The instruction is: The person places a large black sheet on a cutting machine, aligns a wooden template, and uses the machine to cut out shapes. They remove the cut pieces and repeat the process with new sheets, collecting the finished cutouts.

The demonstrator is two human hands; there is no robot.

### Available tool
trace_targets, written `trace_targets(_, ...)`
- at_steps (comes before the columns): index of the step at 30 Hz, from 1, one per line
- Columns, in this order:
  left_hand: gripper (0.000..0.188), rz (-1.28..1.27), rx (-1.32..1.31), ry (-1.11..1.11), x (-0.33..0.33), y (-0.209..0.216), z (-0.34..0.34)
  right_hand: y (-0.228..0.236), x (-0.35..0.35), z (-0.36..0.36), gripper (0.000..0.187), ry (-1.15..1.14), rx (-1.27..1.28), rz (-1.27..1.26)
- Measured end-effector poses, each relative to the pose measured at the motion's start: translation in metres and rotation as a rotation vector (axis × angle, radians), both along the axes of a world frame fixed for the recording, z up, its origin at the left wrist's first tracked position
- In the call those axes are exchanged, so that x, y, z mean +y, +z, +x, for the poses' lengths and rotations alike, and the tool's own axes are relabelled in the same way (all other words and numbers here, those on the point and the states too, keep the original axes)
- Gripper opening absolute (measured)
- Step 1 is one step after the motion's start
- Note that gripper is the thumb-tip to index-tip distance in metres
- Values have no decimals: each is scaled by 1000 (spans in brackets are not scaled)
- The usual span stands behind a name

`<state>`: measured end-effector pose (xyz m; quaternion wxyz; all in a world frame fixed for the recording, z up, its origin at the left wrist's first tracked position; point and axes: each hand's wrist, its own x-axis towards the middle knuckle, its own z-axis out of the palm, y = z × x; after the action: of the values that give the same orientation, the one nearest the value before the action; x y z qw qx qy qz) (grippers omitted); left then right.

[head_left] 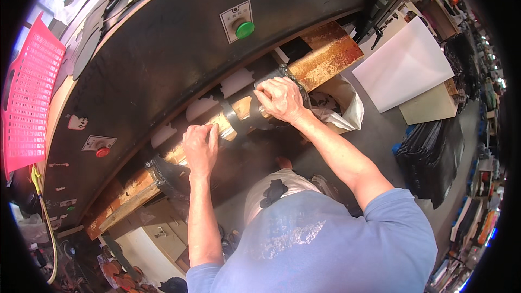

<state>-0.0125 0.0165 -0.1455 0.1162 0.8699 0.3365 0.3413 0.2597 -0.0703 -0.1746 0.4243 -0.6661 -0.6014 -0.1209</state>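
Observation:
A long wooden board (324,56), worn and partly wrapped in black plastic or tape (239,123), runs along the lower edge of a dark machine panel (179,54). My left hand (199,149) is at the board's middle, its fingers curled closed and the thumb pressed to them. Further right, my right hand (280,99) is also closed, its knuckles up, over the black-wrapped stretch. Whatever lies between the fingers of either hand is hidden. Pale cut-out pieces (237,82) show in the dark gap behind the board.
A green button (245,30) and a red button (102,152) stick out of the panel. At far left stands a pink basket (33,95). White sheets (404,65) lie at right, above a black plastic bag (432,157). A white sack (344,109) hangs near the board.

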Motion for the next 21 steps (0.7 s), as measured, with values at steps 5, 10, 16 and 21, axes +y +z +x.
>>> trace_targets(5, 17, 61, 112, -35, -1, 0, 0, 5, -1, 2, 10, 33, -2, 2)
trace_targets(10, 23, 104, 178, 1, -6, -1, 3, 3, -5, 2, 13, 54, 78, -37)
trace_targets(16, 22, 79, 144, -46, -12, 0, -2, -3, -12, -1, 12, 68, 51, -53)
trace_targets(21, 18, -20, 183, -16, -4, 0, -5, 22, -1, 3, 15, 128, 552, -378)
